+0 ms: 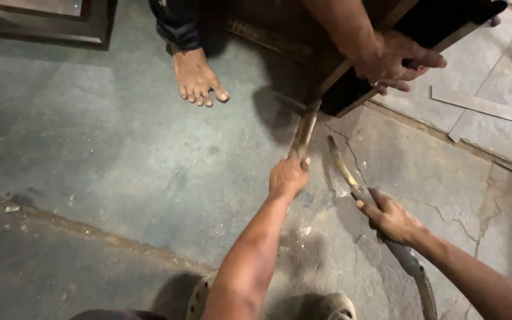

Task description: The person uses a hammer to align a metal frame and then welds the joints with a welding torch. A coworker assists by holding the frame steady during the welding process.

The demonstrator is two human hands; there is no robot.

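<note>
Your left hand (288,176) is clamped on a flat worn bar (304,129), tip at the lower corner of the dark wood panel (351,89), right where it meets the floor (120,160). Bar sits at 12 o'clock from your left hand, dead centre of view. Tip looks pushed under or against the edge; I can't tell if it's actually seated, shadow hides the contact.

Your right hand (389,216) is closed round a curved tool (342,166), fingers wrapped on the shank, its tip at 11 o'clock from the hand, just beside the bar but apart from it. Grey ribbed handle (413,269) trails out toward 5 o'clock.

Progress, my read: early. Panel corner is on or near the floor, no gap showing, curved tool not engaged. Prying or lifting is all left to do.

Materials:
- Bar: flat metal, rusty-brown, dull, scuffed.
- Curved tool: hooked, yellowish and worn, grey handle.
- Panel: dark wood, lighter edge strip, straight edges.
- Floor: grey concrete, rough, dusty, cracked at 3 o'clock from the bar.

Outward: another person's hand (395,59) grips the panel edge at 1 o'clock, fingers curled over it. Their bare foot (197,77) stands at 11 o'clock, well apart from the bar. Pale flat strips (481,105) lie on the floor at 2 o'clock. Your sandals (336,307) at 6 o'clock.
</note>
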